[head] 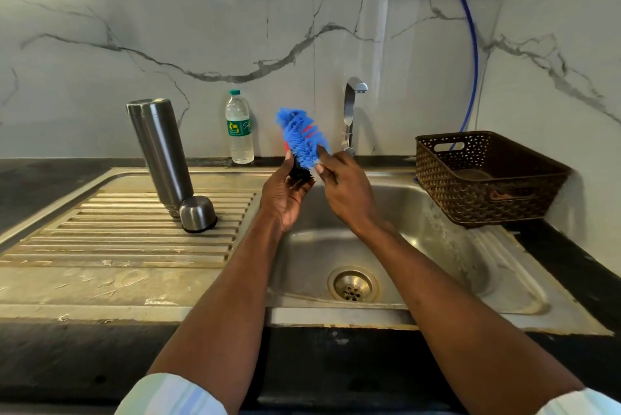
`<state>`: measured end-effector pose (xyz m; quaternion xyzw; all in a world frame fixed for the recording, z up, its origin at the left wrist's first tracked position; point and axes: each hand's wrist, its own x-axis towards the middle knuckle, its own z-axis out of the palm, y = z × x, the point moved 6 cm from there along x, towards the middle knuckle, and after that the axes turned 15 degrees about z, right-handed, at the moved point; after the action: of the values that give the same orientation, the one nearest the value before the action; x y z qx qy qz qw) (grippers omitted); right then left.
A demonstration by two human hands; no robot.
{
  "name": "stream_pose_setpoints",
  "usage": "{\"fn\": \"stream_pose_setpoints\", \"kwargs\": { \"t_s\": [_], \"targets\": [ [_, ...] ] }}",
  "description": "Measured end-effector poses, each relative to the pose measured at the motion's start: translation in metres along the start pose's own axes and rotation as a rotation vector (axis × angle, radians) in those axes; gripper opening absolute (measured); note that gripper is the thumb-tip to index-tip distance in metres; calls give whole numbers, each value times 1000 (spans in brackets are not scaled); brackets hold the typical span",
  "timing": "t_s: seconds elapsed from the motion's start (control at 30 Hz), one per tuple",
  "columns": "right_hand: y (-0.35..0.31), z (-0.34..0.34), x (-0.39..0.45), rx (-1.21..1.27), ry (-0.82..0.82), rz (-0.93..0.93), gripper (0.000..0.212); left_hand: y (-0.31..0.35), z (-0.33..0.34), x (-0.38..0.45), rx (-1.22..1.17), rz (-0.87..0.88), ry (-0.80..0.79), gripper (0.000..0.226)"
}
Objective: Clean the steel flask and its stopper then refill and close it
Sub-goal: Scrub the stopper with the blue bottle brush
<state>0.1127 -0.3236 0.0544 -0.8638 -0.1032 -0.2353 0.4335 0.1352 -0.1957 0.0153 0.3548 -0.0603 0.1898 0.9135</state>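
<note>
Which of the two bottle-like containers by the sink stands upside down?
The steel flask on the ribbed drainboard: mouth down and tilted, its cup lid beside it. The plastic water bottle stands upright, capped.

A home kitchen: a stainless steel sink (386, 246) with a ribbed draining board (134, 233) is set into a dark stone table (33, 186), a curved chrome tap (351, 112) rises behind it, white grey-veined marble-look wall panels (168, 28) stand behind, and a brown woven plastic basket (487, 179) sits beside the basin.
</note>
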Motion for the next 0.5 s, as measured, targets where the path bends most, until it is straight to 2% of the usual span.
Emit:
{"fn": "stream_pose_setpoints", "kwargs": {
  "t_s": [0.17, 0.33, 0.5],
  "targets": [
    [16, -2, 3, -9, -2, 128, 42, 5, -4, -2, 41, 24, -22, 25],
    [-2, 6, -4, -14, -48, -12, 42, -3, -2, -4, 56, -24, 21, 18],
    [10, 0, 4, 22, 12, 144, 42, -1, -5, -4, 118, -20, 16, 25]
  ]
}}
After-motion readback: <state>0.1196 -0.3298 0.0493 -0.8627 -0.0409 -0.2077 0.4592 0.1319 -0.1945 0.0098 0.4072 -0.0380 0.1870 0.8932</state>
